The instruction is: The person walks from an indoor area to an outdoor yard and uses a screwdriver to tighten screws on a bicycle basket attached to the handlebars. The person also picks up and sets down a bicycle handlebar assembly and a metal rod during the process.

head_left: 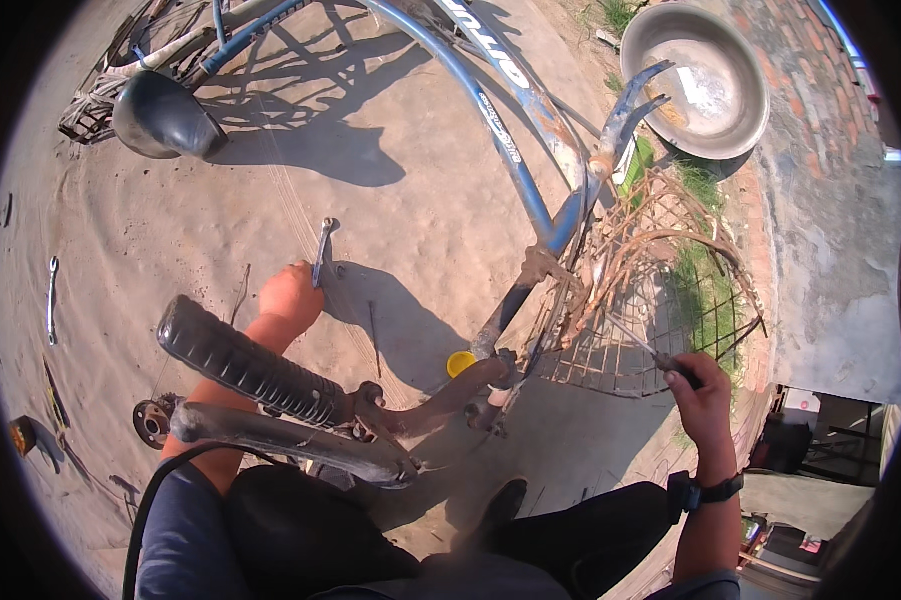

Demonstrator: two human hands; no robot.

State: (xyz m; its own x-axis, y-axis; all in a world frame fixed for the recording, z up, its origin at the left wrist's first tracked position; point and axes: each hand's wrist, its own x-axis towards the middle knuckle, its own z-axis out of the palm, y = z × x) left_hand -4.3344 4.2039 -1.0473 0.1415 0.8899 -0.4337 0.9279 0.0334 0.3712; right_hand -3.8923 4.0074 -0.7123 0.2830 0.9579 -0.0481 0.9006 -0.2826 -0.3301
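My left hand (pixel 291 298) is low over the sandy ground, reaching past the handlebar. Its fingers are closed on the lower end of a metal wrench (pixel 324 245), which points away from me. In my right hand (pixel 704 392) is a screwdriver (pixel 661 360), gripped by its dark handle. Its thin shaft points left across a rusty wire basket (pixel 611 365). Between my hands lies a blue bicycle frame (pixel 516 165) with its bare fork (pixel 626 115) and rusty handlebar (pixel 441 408). A ribbed black handlebar grip (pixel 246 350) crosses above my left forearm.
Another wrench (pixel 53 300) lies at the far left. A black saddle (pixel 166 118) sits at the upper left, and a large metal basin (pixel 696 80) at the upper right. A yellow round cap (pixel 462 364) shows beside the handlebar stem. Grass (pixel 711 300) edges the brickwork.
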